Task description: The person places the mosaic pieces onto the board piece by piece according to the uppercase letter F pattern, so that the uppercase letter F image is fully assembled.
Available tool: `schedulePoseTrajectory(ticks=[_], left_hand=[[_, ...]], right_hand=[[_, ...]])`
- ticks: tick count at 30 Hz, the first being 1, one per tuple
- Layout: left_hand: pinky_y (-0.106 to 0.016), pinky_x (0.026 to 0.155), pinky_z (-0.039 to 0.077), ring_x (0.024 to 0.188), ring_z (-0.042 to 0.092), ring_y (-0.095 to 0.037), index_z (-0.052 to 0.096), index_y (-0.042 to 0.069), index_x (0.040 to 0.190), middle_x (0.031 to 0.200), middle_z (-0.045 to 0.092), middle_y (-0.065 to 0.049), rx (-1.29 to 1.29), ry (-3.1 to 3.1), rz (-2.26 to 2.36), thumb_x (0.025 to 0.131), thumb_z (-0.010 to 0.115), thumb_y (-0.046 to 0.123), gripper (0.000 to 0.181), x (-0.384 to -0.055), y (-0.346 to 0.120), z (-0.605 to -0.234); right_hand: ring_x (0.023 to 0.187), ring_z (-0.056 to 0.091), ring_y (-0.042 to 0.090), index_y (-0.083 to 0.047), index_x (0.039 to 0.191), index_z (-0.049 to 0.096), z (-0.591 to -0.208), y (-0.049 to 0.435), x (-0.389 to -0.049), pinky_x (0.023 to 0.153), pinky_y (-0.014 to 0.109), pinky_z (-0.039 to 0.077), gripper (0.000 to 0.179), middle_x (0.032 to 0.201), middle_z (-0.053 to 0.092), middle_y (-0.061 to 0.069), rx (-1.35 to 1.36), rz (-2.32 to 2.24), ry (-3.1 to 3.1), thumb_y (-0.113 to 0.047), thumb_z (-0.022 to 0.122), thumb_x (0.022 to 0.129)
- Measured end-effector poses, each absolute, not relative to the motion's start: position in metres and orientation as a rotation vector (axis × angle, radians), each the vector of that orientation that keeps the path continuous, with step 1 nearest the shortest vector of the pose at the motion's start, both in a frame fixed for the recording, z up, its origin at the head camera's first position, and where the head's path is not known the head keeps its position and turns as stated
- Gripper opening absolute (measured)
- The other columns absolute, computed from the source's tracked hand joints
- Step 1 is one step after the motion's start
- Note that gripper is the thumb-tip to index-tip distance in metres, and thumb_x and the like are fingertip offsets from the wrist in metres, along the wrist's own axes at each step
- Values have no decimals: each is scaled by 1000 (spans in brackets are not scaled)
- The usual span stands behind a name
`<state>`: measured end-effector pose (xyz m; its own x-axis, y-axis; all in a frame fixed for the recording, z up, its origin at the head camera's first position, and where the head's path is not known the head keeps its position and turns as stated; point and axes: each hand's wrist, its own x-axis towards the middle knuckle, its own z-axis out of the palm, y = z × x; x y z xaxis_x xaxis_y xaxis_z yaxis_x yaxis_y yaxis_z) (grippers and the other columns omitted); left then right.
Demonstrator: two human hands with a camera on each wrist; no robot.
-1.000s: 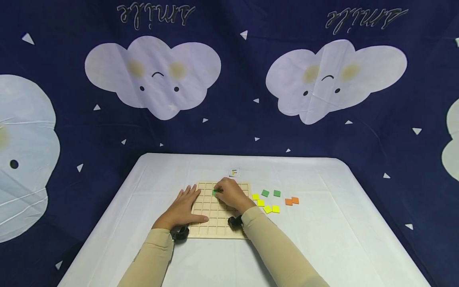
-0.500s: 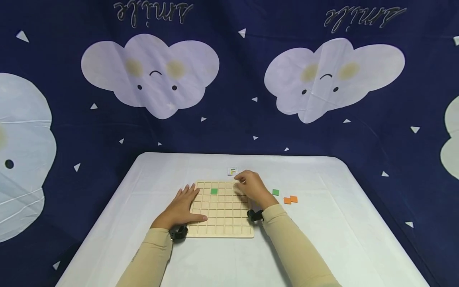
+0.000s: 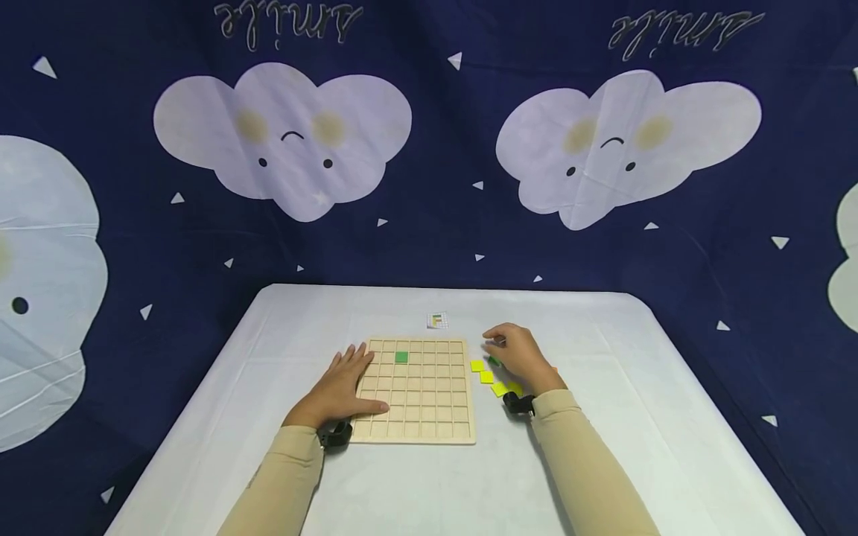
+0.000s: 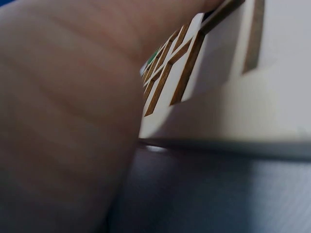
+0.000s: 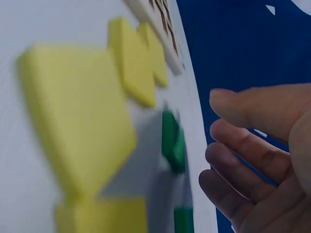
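My left hand (image 3: 338, 391) rests with spread fingers on the left edge of a wooden grid board (image 3: 429, 432). One green square tile (image 3: 401, 357) lies in a cell of the board's upper left part. Right of the board, my right hand (image 3: 519, 353) hovers over the loose tiles. Its fingers are loosely bent and hold nothing; in the right wrist view, a gap separates them from a green tile (image 5: 173, 143). Several yellow tiles (image 3: 486, 377) lie between board and hand. Orange tiles are mostly hidden behind the right hand.
A small printed card (image 3: 437, 320) with a coloured grid pattern lies behind the board. The white-covered table (image 3: 415, 491) ends at a dark blue cloth (image 3: 442, 253) with printed clouds.
My right hand has let go of the green tile on the board and moved right, off the board, to above the loose tiles. My left hand has stayed in place.
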<state>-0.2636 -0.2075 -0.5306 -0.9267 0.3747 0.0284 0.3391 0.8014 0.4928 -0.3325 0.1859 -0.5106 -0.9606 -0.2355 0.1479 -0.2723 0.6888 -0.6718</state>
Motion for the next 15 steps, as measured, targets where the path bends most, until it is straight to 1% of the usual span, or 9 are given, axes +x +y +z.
schedulePoseTrajectory(ticks=[4,11,15], left_hand=[[-54,127,5,158,9,-40,35,-1,163,171,19,-22,584,2913,765,74,81,73,125,-264,-207,-531],[-53,127,5,158,8,-40,35,-1,162,171,19,-21,577,2910,773,74,82,72,124,-263,-207,-531],[-54,127,5,158,9,-40,35,-1,162,171,19,-22,578,2913,772,74,82,72,124,-263,-208,-530]], right_hand=[[114,66,30,-7,120,78,-513,197,-328,100,49,54,26,122,71,9,440,1102,-2890,-11,82,94],[126,61,34,-12,115,79,-516,211,-321,111,54,45,27,128,70,9,451,1091,-2948,-10,86,89],[128,59,36,-12,112,80,-518,214,-318,111,56,44,25,131,69,10,467,1111,-2930,-7,86,88]])
